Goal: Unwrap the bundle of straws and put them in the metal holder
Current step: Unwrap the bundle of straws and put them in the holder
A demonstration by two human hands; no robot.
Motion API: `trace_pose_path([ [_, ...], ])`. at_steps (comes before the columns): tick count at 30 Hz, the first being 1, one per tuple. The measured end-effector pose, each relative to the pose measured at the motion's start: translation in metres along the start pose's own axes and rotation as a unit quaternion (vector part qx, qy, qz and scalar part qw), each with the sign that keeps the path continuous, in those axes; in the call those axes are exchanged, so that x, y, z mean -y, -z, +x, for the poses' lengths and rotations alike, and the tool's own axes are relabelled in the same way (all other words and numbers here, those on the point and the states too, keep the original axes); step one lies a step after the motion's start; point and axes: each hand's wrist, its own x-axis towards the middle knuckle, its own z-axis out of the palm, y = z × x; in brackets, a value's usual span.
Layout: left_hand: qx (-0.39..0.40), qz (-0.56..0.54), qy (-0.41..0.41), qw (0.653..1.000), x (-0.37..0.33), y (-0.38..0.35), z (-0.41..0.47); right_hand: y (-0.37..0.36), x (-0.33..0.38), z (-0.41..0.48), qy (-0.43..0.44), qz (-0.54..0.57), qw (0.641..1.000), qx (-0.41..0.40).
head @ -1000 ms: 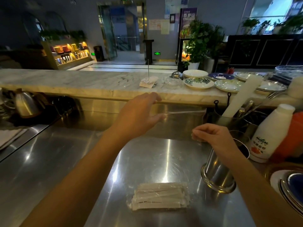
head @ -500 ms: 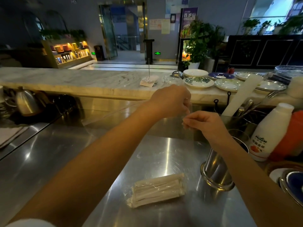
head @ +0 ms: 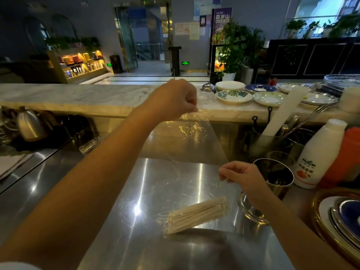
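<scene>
A bundle of pale straws (head: 196, 215) hangs tilted just above the steel counter (head: 120, 240), cradled in the lower end of a sheet of clear plastic wrap (head: 191, 145). My left hand (head: 175, 100) is raised over the counter, fist closed, pinching the wrap's top edge. My right hand (head: 241, 174) is lower and to the right, pinching the wrap's right edge beside the metal holder (head: 276, 178). The holder stands upright at the right, its dark inside partly hidden by my right wrist.
A second steel cup (head: 251, 217) lies below my right wrist. A white bottle (head: 319, 154), an orange container (head: 348, 152) and a utensil pot (head: 272, 137) stand at the right. Stacked dishes (head: 339, 217) sit bottom right, plates (head: 234, 96) on the marble ledge, a kettle (head: 29, 123) at left.
My hands came together at the wrap, then parted: the left stays high, the right dropped toward the holder. The wrap has spread open and the straw bundle has lifted and tilted.
</scene>
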Motion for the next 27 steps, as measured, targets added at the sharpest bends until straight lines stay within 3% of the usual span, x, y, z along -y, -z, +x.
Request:
trace_pose_path([
  [2,-0.036,0.09,-0.028,0.995,0.001,-0.001,-0.003,-0.002,0.004,0.003,0.015,-0.007,1.0,-0.007],
  [5,-0.113,0.214,-0.201,0.949,-0.007,-0.005,-0.01,-0.005,0.011,0.008,0.04,-0.019,0.999,0.004],
  [8,-0.036,0.223,-0.315,0.922,-0.024,-0.017,-0.012,-0.008,0.018,0.012,0.063,-0.041,0.997,0.028],
  [11,0.108,0.278,-0.274,0.914,-0.03,-0.034,-0.008,-0.012,0.022,0.016,0.069,-0.042,0.996,0.032],
  [14,0.164,0.279,-0.228,0.918,-0.021,-0.042,-0.005,-0.012,0.021,0.015,0.071,-0.037,0.996,0.03],
  [27,0.115,0.194,-0.143,0.964,0.017,-0.017,-0.003,-0.007,-0.017,0.003,-0.004,-0.065,0.998,0.015],
])
